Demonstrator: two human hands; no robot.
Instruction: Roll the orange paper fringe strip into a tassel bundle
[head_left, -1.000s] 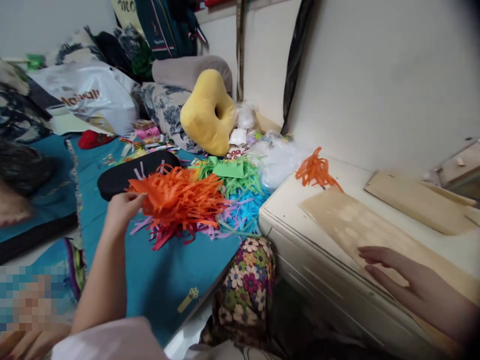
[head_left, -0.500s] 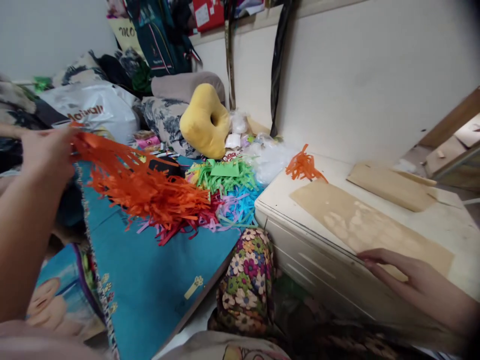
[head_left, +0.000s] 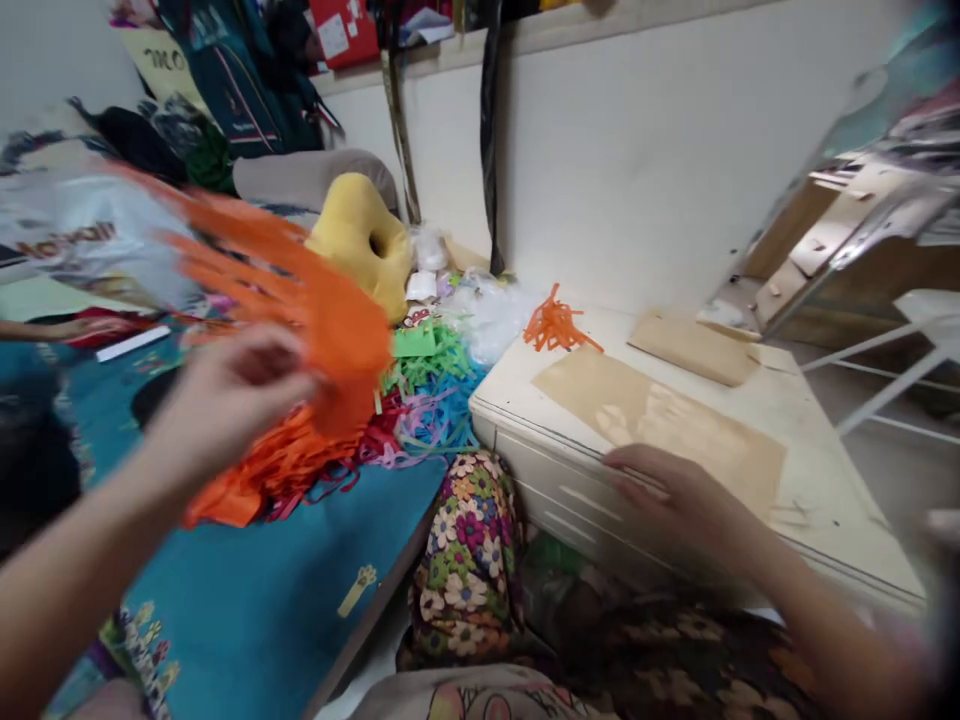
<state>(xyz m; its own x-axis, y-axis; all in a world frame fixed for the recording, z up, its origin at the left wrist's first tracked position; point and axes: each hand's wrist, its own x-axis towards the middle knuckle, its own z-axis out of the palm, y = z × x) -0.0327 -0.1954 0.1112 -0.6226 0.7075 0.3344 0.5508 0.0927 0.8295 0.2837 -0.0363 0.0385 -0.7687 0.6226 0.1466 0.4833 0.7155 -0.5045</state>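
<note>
The left hand (head_left: pixel 236 395) is pinching an orange fringed strip (head_left: pixel 337 330) at ten o'clock — likely light, limp, tearable, best held by its uncut band — while the right hand (head_left: pixel 675 490) is hovering, fingers loosely spread.

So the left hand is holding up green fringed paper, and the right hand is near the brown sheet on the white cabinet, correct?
Not quite: the fringed paper in the left hand is orange, not green, as the head view shows. The right hand is indeed near the brown sheet on the white cabinet.
</note>
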